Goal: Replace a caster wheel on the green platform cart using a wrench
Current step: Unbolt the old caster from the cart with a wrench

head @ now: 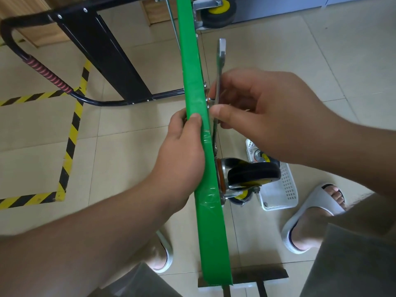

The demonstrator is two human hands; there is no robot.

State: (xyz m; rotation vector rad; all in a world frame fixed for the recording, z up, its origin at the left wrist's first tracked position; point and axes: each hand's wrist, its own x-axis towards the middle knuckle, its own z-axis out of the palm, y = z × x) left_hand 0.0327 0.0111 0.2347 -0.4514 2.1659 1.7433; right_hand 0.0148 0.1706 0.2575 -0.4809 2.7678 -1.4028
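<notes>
Green platform cart [211,228] is standing on edge, with the left hand [182,151] curling round it and steadying it. Caster wheel [254,174] is sitting mounted on the underside. Just above it, the right hand [261,112] is pinching the wrench [221,58] onto a fastener [211,101], which needs seating squarely before turning.

Green cart deck [194,86], black-and-yellow striped floor tape [71,133], white basket [282,189].

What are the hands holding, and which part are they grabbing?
The right hand pinches the wrench near the middle of its shaft. The left hand grips the edge of the green platform cart.
</notes>
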